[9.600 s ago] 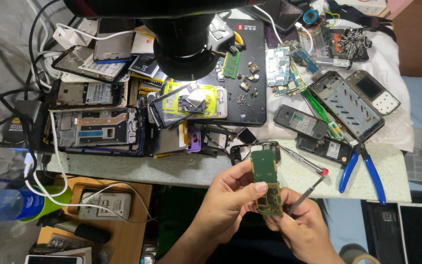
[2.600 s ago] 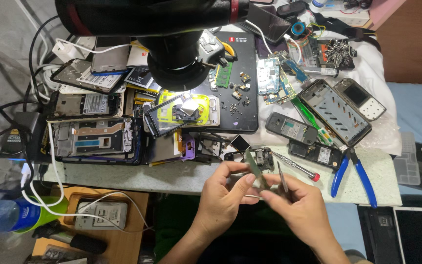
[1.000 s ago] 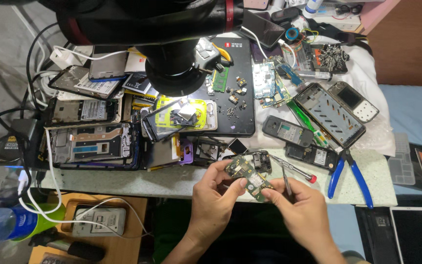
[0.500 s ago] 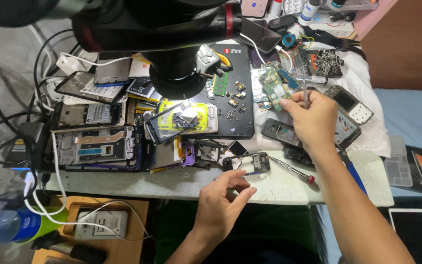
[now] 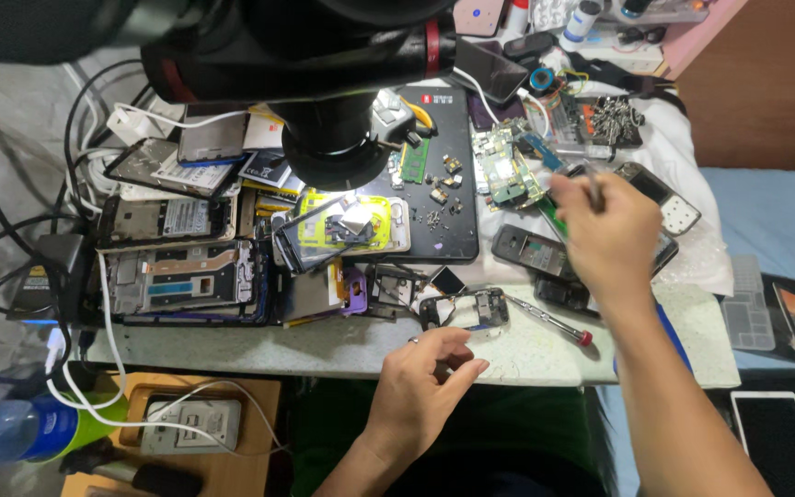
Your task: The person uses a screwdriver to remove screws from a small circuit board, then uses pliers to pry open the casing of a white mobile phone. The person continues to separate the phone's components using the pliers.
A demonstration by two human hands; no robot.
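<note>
My right hand (image 5: pixel 609 230) reaches out over the dismantled phones (image 5: pixel 526 248) at the right of the bench. It is closed on a thin metal tool (image 5: pixel 592 187) whose tip sticks up past the fingers, close to a green circuit board (image 5: pixel 506 173). My left hand (image 5: pixel 425 387) hovers at the table's front edge with fingers loosely curled and nothing visible in them. Just beyond its fingertips a small dark phone part (image 5: pixel 466 308) lies on the bench. Beside that part lies a slim screwdriver with a red end (image 5: pixel 549 322).
A black work mat (image 5: pixel 443 212) carries small chips. A large black microscope head (image 5: pixel 324 101) hangs over the bench's middle. Opened phones and frames (image 5: pixel 177 276) crowd the left, with cables (image 5: pixel 94 304) over the edge. A blue bottle (image 5: pixel 11 428) and wooden tray (image 5: pixel 232 391) sit below.
Earlier both hands held the small board near the front edge. The board now lies on the bench, and my right hand has reached far right with the tool.
</note>
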